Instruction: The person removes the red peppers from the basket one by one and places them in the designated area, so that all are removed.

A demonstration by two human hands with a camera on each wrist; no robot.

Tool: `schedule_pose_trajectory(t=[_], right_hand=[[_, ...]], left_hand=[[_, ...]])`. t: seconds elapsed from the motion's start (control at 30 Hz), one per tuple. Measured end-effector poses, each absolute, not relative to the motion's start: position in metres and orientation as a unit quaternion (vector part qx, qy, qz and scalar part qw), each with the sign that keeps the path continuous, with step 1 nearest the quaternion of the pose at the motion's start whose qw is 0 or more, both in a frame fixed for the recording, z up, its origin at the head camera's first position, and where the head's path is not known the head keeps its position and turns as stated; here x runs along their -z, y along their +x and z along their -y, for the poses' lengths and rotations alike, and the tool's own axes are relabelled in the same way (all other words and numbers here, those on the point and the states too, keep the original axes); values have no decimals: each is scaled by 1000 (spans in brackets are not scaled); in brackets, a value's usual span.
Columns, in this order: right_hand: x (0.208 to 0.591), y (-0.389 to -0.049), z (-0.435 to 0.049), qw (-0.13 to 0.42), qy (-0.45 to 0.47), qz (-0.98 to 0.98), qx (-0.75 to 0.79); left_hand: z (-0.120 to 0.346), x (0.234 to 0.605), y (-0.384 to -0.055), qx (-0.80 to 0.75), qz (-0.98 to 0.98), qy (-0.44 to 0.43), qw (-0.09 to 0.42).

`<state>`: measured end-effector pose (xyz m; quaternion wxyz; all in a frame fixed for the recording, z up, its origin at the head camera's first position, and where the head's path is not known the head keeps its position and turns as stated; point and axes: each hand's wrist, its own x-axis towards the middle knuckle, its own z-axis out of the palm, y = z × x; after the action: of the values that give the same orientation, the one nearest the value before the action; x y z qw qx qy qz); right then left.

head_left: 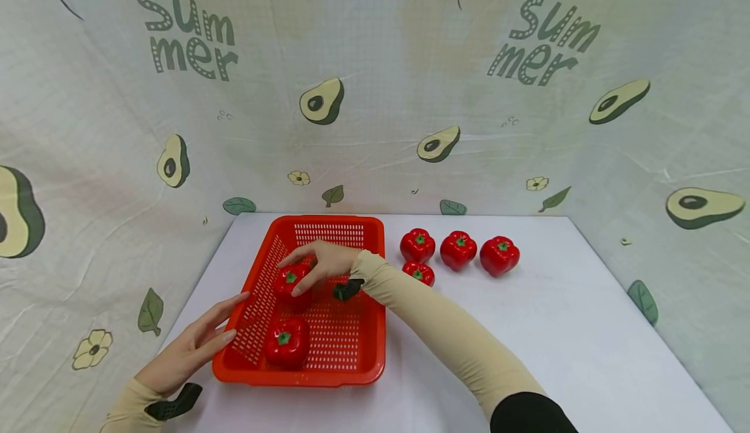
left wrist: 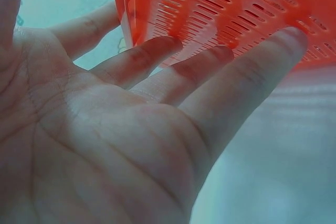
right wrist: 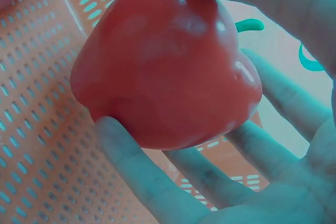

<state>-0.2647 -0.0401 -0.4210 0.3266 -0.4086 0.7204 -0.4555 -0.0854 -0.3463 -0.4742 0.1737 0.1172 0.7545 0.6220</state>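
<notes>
My right hand (head_left: 325, 265) is inside the red-orange plastic basket (head_left: 377, 329), gripping a red bell pepper (head_left: 286, 278) with fingers and thumb. In the right wrist view that bell pepper (right wrist: 163, 72) fills the middle, its green stem pointing right, above the slotted basket floor. A second red bell pepper (head_left: 287, 343) sits in the basket's near left part. At the basket's left side is my left hand (head_left: 190, 348), its fingers fairly straight. From the left wrist, its fingertips appear against the slotted outer wall (left wrist: 210, 3); its palm holds nothing.
Right of the basket, several red bell peppers stand on the white table (head_left: 527, 329): three in a back row, including one at the right end (head_left: 499, 256), and one in front (head_left: 418, 273), partly behind my right sleeve. A printed cloth (head_left: 375, 49) hangs around the table.
</notes>
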Motion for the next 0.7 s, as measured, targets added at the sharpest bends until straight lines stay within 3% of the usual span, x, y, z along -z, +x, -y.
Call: schedule_pose_trajectory(t=[0.33,0.7], right_hand=[[406,-261,35,315,-424,-714,459],[389,-263,8,263,-429,-740,447]], left_hand=[[347,473,-85,-625,-751,115,180],[347,472,-86,-622,-753,115,179]])
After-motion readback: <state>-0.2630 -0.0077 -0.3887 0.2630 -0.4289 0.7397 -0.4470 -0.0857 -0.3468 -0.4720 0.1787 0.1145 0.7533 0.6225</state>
